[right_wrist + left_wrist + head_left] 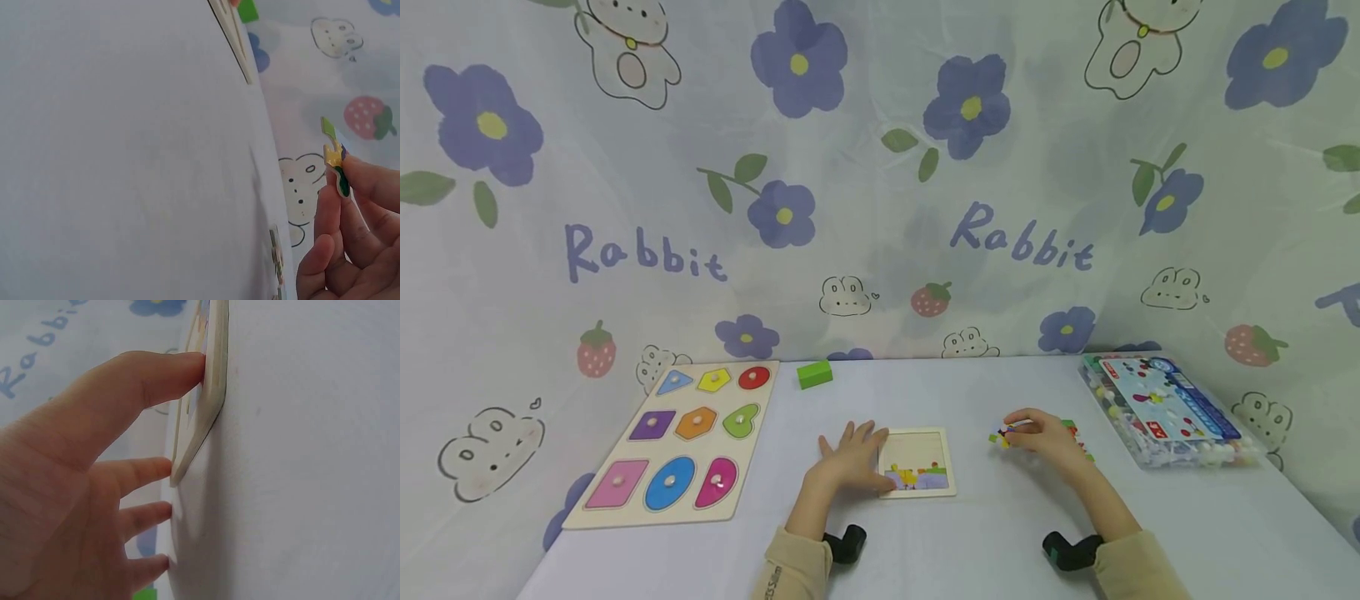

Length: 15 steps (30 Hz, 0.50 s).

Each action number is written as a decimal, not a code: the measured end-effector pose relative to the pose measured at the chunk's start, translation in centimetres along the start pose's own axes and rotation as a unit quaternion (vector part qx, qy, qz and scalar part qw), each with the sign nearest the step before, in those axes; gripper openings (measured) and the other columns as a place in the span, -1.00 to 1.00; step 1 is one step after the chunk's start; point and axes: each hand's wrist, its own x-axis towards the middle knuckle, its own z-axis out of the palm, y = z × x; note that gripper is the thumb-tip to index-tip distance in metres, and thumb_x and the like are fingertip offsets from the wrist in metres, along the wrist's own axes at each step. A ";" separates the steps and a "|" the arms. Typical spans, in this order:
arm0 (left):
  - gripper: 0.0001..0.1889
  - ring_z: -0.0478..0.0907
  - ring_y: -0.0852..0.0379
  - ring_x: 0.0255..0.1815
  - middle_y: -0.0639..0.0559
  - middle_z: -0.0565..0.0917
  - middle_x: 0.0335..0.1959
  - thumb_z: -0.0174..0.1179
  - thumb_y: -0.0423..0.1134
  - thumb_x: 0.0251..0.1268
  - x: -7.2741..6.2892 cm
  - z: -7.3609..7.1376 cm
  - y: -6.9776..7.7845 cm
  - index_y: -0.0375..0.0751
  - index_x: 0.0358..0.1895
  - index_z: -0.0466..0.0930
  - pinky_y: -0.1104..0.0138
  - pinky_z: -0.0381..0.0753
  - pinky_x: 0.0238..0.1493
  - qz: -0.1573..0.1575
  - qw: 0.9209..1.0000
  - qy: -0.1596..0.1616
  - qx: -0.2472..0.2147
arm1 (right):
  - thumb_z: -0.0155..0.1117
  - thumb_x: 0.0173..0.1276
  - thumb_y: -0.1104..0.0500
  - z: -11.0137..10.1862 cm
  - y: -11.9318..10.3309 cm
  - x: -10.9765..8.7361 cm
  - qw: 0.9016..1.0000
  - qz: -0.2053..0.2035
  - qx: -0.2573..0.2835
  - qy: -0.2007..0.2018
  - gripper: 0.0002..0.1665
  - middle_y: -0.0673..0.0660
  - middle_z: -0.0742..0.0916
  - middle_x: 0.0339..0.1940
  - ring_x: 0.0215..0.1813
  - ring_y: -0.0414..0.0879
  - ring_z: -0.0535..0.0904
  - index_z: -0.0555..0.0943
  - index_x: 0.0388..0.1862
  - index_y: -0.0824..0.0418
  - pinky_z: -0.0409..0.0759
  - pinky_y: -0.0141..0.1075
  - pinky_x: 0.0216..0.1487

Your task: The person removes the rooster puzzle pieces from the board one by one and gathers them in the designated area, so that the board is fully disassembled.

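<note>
The left hand (850,462) lies splayed, unclenched, against the 9 o'clock edge of the puzzle tray (913,447), presumably steadying it on the counter (985,542). The right hand (1041,437) pinches a puzzle piece (332,156) between the tray's 2 and 3 o'clock, raised, apparently keeping its outline exposed for alignment.

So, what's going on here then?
A person seems to be partway through a small jigsaw. Their left hand touches the left side of a shallow puzzle tray, where fitted pieces line the near edge and the rest is bare. To the tray's right, the right hand has a small multicoloured piece in its grip, not yet placed. More loose pieces lie close by that hand. A board of coloured shapes and a green block sit apart, untouched.
</note>
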 end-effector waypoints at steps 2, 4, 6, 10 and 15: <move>-0.13 -0.09 -0.36 0.41 -0.20 0.15 0.40 0.38 0.07 -0.11 0.0 -0.1 0.0 -0.16 0.33 0.27 -0.46 -0.30 0.11 0.000 1.000 0.000 0.000 | 0.33 0.17 0.19 -0.5 0.1 -0.2 1.000 0.001 -0.014 0.007 -0.60 0.16 0.68 -0.23 -0.30 -0.10 0.55 0.53 -0.05 0.36 0.49 -0.25 -0.37; -0.13 -0.10 -0.35 0.42 -0.19 0.14 0.40 0.37 0.07 -0.11 0.0 -0.1 0.0 -0.15 0.33 0.26 -0.45 -0.30 0.12 -0.001 1.000 0.000 0.000 | 0.30 0.20 0.19 -1.0 0.2 -0.4 0.999 -0.008 -0.038 0.010 -0.64 0.17 0.68 -0.21 -0.27 -0.11 0.53 0.54 -0.06 0.36 0.48 -0.26 -0.35; -0.13 -0.09 -0.35 0.42 -0.19 0.15 0.40 0.37 0.08 -0.11 0.1 0.0 0.0 -0.15 0.33 0.27 -0.46 -0.30 0.12 0.000 1.000 0.000 0.000 | 0.27 0.22 0.21 -1.4 0.5 -0.6 0.998 -0.014 -0.059 0.016 -0.68 0.17 0.68 -0.22 -0.26 -0.12 0.51 0.56 -0.09 0.36 0.49 -0.27 -0.35; -0.14 -0.09 -0.35 0.42 -0.18 0.15 0.40 0.38 0.08 -0.12 0.1 0.1 -0.1 -0.14 0.32 0.28 -0.46 -0.30 0.12 -0.001 1.000 0.001 0.000 | 0.23 0.24 0.28 -2.1 1.3 -0.6 0.996 -0.024 -0.091 0.008 -0.74 0.16 0.68 -0.25 -0.26 -0.13 0.51 0.58 -0.12 0.38 0.48 -0.31 -0.33; -0.14 -0.08 -0.35 0.41 -0.19 0.16 0.39 0.38 0.07 -0.13 0.2 0.2 -0.1 -0.15 0.31 0.29 -0.46 -0.30 0.11 -0.003 1.000 0.002 0.002 | 0.24 0.20 0.32 -2.4 1.6 -0.7 0.989 -0.036 -0.142 -0.013 -0.80 0.15 0.67 -0.30 -0.30 -0.12 0.49 0.62 -0.20 0.39 0.47 -0.30 -0.34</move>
